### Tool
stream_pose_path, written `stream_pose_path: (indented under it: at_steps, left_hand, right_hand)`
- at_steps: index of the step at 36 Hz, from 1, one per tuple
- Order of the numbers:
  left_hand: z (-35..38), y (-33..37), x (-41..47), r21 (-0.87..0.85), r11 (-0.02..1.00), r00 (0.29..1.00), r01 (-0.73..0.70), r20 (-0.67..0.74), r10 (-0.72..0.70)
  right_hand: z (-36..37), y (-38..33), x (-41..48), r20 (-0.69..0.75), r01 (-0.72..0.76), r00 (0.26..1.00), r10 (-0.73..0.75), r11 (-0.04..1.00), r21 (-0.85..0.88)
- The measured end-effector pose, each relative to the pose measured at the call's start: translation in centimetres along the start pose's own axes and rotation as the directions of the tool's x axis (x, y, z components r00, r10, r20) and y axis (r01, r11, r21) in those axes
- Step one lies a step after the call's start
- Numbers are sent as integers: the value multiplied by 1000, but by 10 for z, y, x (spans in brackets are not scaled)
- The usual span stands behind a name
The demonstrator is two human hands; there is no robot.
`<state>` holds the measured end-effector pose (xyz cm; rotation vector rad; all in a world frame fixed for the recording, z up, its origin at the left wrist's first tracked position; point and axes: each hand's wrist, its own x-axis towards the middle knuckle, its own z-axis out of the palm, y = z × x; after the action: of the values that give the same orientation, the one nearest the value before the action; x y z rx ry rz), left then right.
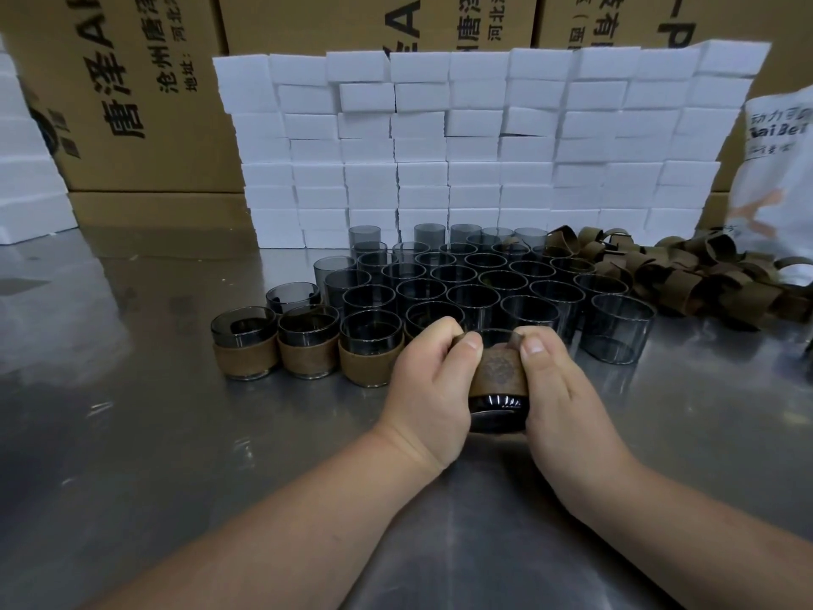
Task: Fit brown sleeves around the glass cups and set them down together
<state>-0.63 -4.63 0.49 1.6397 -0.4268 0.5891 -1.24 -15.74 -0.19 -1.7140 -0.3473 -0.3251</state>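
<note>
Two grips: left hand (429, 380), right hand (558, 389) each pinch brown sleeve (499, 367) on glass cup (499, 409), right of sleeved row (308, 350). Glass likely slick, brittle; sleeve soft, grippy: hold there.

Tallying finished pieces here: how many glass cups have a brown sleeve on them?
4. In the front-left row: left sleeved cup, middle sleeved cup, right sleeved cup. The held cup sits between the left hand and right hand. Cups behind may hide more.
</note>
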Motion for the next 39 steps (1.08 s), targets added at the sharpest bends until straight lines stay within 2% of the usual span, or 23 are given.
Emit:
stream_pose_path:
  at_steps: [19, 25, 32, 35, 39]
  left_hand:
    - [-1, 0, -1, 7, 1000, 1000, -30, 7, 30]
    - [0, -2, -1, 10, 999, 999, -33, 1, 33]
    - [0, -5, 0, -25, 1000, 1000, -12, 9, 13]
    - [-1, -7, 2, -33, 999, 1000, -22, 0, 22]
    - [-2, -10, 2, -14, 1000, 1000, -16, 9, 16]
  right_hand:
    - [0, 1, -1, 0, 13, 1000, -13, 1000, -5]
    - [0, 2, 0, -5, 54, 998, -55, 997, -60]
    - [2, 6, 2, -2, 82, 997, -82, 996, -46]
    - [-1, 6, 5, 7, 110, 994, -110, 989, -98]
    - [-13, 2, 8, 53, 126, 992, -116, 959, -255]
